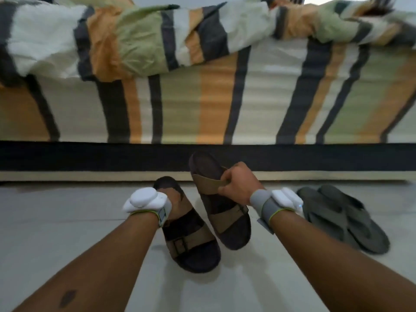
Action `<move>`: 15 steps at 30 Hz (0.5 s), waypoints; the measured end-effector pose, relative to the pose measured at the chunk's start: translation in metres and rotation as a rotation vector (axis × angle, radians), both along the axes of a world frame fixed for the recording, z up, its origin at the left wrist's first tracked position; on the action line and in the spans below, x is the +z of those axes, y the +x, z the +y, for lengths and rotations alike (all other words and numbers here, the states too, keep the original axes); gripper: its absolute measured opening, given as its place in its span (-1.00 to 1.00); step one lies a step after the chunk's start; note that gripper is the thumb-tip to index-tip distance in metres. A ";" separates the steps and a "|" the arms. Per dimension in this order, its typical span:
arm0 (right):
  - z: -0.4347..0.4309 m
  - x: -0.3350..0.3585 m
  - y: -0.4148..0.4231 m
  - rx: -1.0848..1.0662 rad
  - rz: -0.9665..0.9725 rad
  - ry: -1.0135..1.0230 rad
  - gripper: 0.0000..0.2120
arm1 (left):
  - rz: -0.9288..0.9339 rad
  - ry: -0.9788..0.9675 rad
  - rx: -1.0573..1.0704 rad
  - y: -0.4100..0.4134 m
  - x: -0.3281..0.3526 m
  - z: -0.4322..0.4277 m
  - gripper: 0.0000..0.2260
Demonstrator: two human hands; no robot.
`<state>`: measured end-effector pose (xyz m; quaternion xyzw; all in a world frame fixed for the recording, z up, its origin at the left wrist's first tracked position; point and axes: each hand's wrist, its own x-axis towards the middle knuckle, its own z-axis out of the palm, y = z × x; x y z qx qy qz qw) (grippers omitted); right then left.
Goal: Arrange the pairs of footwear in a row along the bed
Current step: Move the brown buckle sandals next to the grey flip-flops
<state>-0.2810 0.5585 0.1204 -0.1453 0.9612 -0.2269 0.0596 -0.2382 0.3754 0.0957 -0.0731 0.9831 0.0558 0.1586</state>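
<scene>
Head view: right hand (238, 186) pinches the right sandal's (221, 199) front strap — toe tilted toward the bed (202, 109); left hand (167, 200) grips the left sandal (191, 239), flat alongside — grey flip-flops (344, 219) right.

Both forearms are bare from the elbow down, with no sleeves in sight. The left forearm carries a small dark oval mark (67, 298) on its upper side, down near the elbow. Each wrist wears a grey fabric band edged with a thin yellow-green trim. On the left wrist band (162, 212) sits a rounded white plastic unit (144, 199), smooth and pebble-shaped, with a pale strap buckle showing at the side. The right wrist band (267, 207) holds a similar white unit (288, 198), made of two rounded lobes, with a tiny blue light at its outer edge and a grey tab hanging below the band.
</scene>
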 end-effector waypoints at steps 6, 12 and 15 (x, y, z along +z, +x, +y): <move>0.138 -0.048 -0.044 -0.257 -0.026 0.018 -0.79 | 0.024 0.072 -0.202 -0.073 -0.034 0.117 -0.76; 0.191 -0.115 -0.077 -0.371 -0.114 -0.016 -0.80 | 0.002 0.114 -0.302 -0.122 -0.070 0.186 -0.89; 0.195 -0.142 -0.091 -0.374 -0.133 -0.002 -0.75 | -0.015 0.128 -0.327 -0.139 -0.088 0.200 -0.88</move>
